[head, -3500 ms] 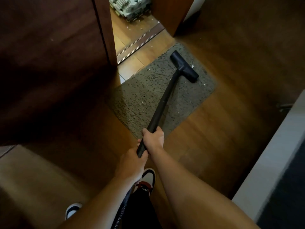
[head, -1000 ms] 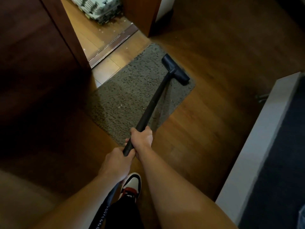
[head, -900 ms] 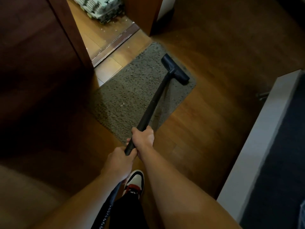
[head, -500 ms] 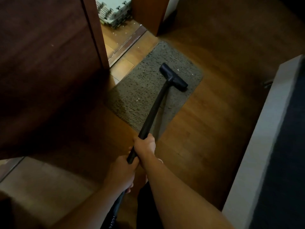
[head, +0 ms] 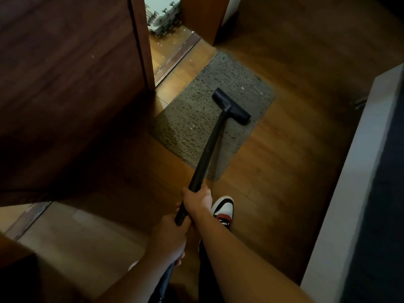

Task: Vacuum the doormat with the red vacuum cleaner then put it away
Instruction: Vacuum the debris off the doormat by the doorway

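Observation:
A grey shaggy doormat lies on the wooden floor in front of a doorway, with small white specks on it. The black vacuum wand slants from my hands to its flat black floor head, which rests on the mat's middle right part. My right hand grips the wand higher up. My left hand grips it just behind, near the hose. The red vacuum body is out of view.
A dark wooden door stands open at the left. A metal door track and stacked foam tiles lie beyond the mat. A pale-edged piece of furniture runs along the right. My sneaker is on the floor below the mat.
The floor head has been drawn back from the mat's far right edge toward its middle. The view has shifted, and my right foot now shows to the right of my hands.

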The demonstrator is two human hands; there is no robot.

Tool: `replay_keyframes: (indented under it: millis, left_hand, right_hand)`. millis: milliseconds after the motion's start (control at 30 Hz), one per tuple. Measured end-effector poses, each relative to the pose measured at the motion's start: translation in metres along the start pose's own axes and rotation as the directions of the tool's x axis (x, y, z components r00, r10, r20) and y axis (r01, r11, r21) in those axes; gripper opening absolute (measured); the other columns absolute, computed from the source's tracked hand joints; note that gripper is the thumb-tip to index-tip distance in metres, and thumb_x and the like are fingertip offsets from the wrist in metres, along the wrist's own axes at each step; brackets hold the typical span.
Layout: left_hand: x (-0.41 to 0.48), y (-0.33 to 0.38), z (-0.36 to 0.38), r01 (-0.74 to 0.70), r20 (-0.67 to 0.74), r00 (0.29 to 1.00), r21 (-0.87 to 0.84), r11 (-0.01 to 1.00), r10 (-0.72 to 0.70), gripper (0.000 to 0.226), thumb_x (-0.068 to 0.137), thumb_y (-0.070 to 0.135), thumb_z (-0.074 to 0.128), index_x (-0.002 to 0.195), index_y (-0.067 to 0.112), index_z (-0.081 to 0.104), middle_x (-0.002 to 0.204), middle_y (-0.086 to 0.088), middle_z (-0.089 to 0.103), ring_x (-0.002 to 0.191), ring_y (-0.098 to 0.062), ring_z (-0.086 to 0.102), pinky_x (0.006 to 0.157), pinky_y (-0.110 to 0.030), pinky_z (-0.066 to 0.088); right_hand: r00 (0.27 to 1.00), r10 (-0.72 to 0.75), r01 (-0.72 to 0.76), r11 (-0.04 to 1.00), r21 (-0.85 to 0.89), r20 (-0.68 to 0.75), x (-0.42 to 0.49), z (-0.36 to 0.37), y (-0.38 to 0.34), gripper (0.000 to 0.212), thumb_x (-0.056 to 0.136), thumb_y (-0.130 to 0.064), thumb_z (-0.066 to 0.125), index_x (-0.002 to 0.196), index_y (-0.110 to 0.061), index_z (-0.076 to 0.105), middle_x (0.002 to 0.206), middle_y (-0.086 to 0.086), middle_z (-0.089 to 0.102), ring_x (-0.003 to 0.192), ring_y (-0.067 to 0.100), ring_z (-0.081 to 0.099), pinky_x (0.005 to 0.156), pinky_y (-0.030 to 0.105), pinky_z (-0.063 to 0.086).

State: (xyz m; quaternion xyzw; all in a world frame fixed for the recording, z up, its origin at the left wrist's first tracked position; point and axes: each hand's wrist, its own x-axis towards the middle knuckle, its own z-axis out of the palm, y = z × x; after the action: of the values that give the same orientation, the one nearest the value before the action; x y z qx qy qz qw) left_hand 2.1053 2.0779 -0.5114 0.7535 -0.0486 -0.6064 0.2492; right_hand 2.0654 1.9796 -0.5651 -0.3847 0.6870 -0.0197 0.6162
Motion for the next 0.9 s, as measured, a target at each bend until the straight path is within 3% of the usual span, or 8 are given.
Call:
replay_keyframes:
  millis: [167, 300, 433, 533, 733, 900]
  left_hand:
    - [0.017, 0.023, 0.014, -0.026, -0.011, 1.000, 0.031, 0.999, 0.026, 0.038, 0.101, 0.041, 0.046, 0.083, 0.011, 0.060, 0.057, -0.006, 0.058, 0.041, -0.019, 0.052, 0.044, -0.028, 0.043]
    - [0.036, 0.059, 0.029, -0.007, -0.033, 0.999, 0.057, 0.998, 0.009, 0.035, 0.100, 0.043, 0.046, 0.085, 0.015, 0.061, 0.061, -0.006, 0.062, 0.043, -0.020, 0.056, 0.045, -0.029, 0.047]
    - [0.056, 0.097, 0.043, 0.016, -0.059, 0.998, 0.075, 0.997, -0.012, 0.035, 0.099, 0.043, 0.048, 0.082, 0.016, 0.061, 0.063, -0.005, 0.063, 0.043, -0.019, 0.058, 0.047, -0.030, 0.052]
    - [0.066, 0.125, 0.054, 0.028, -0.054, 0.998, 0.115, 0.993, -0.022, 0.035, 0.098, 0.047, 0.047, 0.083, 0.019, 0.062, 0.066, -0.005, 0.065, 0.046, -0.019, 0.060, 0.049, -0.033, 0.055]
    - [0.090, 0.168, 0.072, -0.003, -0.077, 0.997, 0.143, 0.990, 0.014, 0.029, 0.097, 0.045, 0.051, 0.078, 0.025, 0.059, 0.072, -0.008, 0.067, 0.055, -0.027, 0.066, 0.055, -0.043, 0.061]
    - [0.104, 0.189, 0.082, -0.021, -0.056, 0.998, 0.151, 0.988, 0.030, 0.029, 0.095, 0.048, 0.051, 0.078, 0.026, 0.060, 0.072, -0.007, 0.068, 0.068, -0.031, 0.069, 0.067, -0.050, 0.061]
  right_hand:
    - [1.000, -0.006, 0.007, 1.000, 0.018, -0.008, 0.027, -0.015, -0.018, 0.023, 0.094, -0.012, 0.063, 0.111, -0.014, 0.049, 0.089, 0.018, 0.068, 0.048, 0.018, 0.065, 0.045, 0.029, 0.054]
    - [1.000, -0.029, 0.029, 0.999, -0.029, -0.010, 0.057, -0.030, -0.041, 0.021, 0.092, -0.014, 0.064, 0.107, -0.016, 0.049, 0.093, 0.018, 0.070, 0.051, 0.019, 0.068, 0.055, 0.042, 0.063]
    - [0.999, -0.033, 0.034, 0.999, -0.039, 0.006, 0.086, -0.049, -0.070, 0.024, 0.094, -0.015, 0.065, 0.111, -0.014, 0.049, 0.094, 0.017, 0.069, 0.053, 0.020, 0.069, 0.058, 0.042, 0.063]
    - [0.999, -0.046, 0.046, 0.998, -0.048, 0.009, 0.104, -0.065, -0.091, 0.024, 0.096, -0.015, 0.064, 0.114, -0.014, 0.048, 0.091, 0.012, 0.066, 0.050, 0.017, 0.065, 0.051, 0.033, 0.060]
    - [0.997, -0.063, 0.060, 0.995, -0.083, -0.041, 0.139, -0.086, -0.123, 0.024, 0.095, -0.015, 0.064, 0.113, -0.011, 0.049, 0.101, 0.021, 0.070, 0.049, 0.017, 0.066, 0.042, 0.026, 0.052]
    - [0.996, -0.069, 0.064, 0.994, -0.091, -0.050, 0.157, -0.099, -0.138, 0.024, 0.094, -0.016, 0.065, 0.112, -0.013, 0.049, 0.100, 0.020, 0.070, 0.052, 0.019, 0.069, 0.053, 0.038, 0.062]
